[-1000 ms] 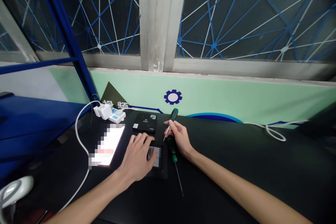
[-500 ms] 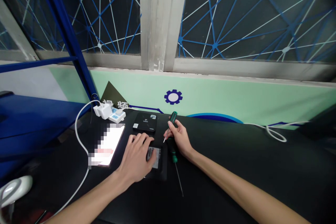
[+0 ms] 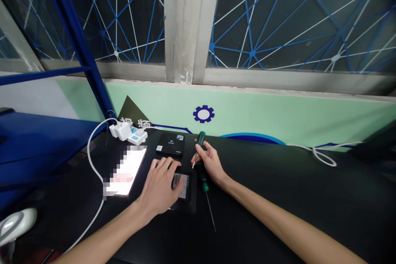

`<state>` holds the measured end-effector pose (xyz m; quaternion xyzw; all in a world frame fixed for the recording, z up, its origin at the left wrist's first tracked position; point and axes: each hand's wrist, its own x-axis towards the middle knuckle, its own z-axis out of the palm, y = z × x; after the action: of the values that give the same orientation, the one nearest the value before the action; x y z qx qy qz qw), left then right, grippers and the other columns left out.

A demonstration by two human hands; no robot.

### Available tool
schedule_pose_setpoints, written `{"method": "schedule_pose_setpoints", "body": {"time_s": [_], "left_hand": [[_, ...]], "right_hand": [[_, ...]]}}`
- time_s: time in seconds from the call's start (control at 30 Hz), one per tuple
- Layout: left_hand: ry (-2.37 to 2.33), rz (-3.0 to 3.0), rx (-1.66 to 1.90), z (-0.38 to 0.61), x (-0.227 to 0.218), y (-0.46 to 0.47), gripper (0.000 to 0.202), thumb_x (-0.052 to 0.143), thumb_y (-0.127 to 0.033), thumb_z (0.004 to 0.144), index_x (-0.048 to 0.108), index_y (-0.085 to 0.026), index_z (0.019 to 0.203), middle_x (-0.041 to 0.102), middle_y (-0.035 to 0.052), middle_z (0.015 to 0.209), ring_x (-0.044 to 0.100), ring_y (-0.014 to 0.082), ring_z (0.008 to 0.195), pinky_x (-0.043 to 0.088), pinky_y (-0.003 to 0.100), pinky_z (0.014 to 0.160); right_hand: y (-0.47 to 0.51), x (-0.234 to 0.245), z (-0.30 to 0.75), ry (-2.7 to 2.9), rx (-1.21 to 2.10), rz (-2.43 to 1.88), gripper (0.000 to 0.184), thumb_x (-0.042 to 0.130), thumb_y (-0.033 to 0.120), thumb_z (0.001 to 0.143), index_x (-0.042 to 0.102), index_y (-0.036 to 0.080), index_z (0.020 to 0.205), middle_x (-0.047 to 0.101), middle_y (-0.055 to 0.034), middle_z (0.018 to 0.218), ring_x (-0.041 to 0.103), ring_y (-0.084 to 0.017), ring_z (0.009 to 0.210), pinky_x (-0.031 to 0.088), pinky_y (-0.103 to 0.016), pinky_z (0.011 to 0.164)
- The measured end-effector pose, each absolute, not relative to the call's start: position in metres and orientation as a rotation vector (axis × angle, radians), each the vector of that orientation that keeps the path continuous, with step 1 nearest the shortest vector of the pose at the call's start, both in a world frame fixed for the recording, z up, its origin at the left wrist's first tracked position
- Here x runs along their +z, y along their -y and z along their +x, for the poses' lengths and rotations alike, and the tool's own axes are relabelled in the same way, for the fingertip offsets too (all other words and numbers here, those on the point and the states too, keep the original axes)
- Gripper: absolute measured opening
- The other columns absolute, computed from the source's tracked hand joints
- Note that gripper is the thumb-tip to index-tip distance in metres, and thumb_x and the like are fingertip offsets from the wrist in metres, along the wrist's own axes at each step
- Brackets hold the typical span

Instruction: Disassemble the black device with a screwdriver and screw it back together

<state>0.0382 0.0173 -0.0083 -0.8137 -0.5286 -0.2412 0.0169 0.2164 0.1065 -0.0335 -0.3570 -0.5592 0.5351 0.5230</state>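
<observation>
My left hand (image 3: 160,185) lies palm down and relaxed, fingers curved but not clenched, its thumb side over a flat black case (image 3: 189,205) with a printed label. My hand's weight seems to keep the case from sliding on the black tabletop (image 3: 278,206). My right hand (image 3: 210,163) is closed around a small screwdriver (image 3: 201,142), its green-and-black handle standing up from my fingers and its thin shaft angled down and left, which puts the tip close above the case. Just right of the case, a longer green-handled screwdriver (image 3: 203,183) lies within easy reach, its shaft pointing towards me. I can't see inside the case, so I can't tell what it holds. Beyond it sits a black box (image 3: 170,144). To the left lies a phone (image 3: 125,171) with a lit screen, and farther away a white charger (image 3: 119,131) is plugged into a socket unit (image 3: 137,136), with a white cable (image 3: 93,161) curving towards me.
</observation>
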Motion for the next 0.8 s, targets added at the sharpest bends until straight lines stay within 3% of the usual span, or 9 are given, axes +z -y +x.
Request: {"method": "schedule_pose_setpoints", "body": {"time_s": [0.8], "left_hand": [[1.7,-2.567,-0.746,0.0386,-0.0083,-0.0215,0.011,0.047,-0.023,0.092,0.054,-0.022,0.101,0.062,0.0037,0.099,0.055,0.0251,0.092,0.038,0.041,0.081]], "right_hand": [[-0.1001,-0.0278,0.2153,1.227,1.177,-0.847,0.046,0.061,0.054,0.088,0.047,0.021,0.116,0.065,0.0051,0.056,0.06,-0.014,0.048,0.047,-0.024,0.052]]}}
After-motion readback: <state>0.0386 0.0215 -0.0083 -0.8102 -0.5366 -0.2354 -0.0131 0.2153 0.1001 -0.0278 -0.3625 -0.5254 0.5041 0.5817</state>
